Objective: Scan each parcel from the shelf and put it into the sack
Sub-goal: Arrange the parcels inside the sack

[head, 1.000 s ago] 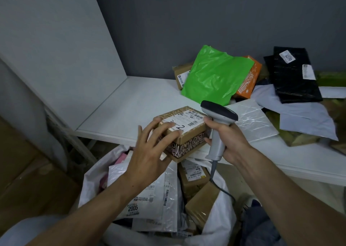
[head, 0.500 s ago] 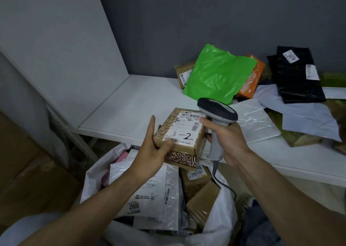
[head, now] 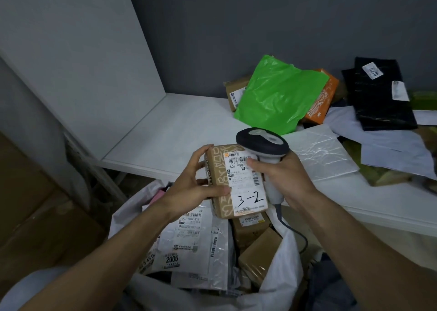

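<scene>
My left hand [head: 196, 187] grips a small brown patterned box [head: 220, 180] by its left side, tilted up so its white label marked "3-2" faces me, above the sack. My right hand [head: 286, 175] holds a grey and black barcode scanner [head: 262, 142] by the handle, its head right over the box's top edge, and a right fingertip touches the label. The white sack [head: 283, 275] stands open below, holding several white mailers and brown boxes. On the white shelf [head: 170, 133] lie more parcels: a green bag [head: 279, 95], an orange box [head: 322, 102], a black bag [head: 378, 97].
A clear bubble mailer [head: 324, 154] and pale grey bags [head: 390, 149] lie on the shelf at right. A brown box [head: 234, 90] sits behind the green bag. The scanner's cable hangs down by the sack. Cardboard [head: 35, 216] stands at lower left.
The left hand lifted the box off the shelf edge and tipped its label up toward me. The scanner stayed close above it.
</scene>
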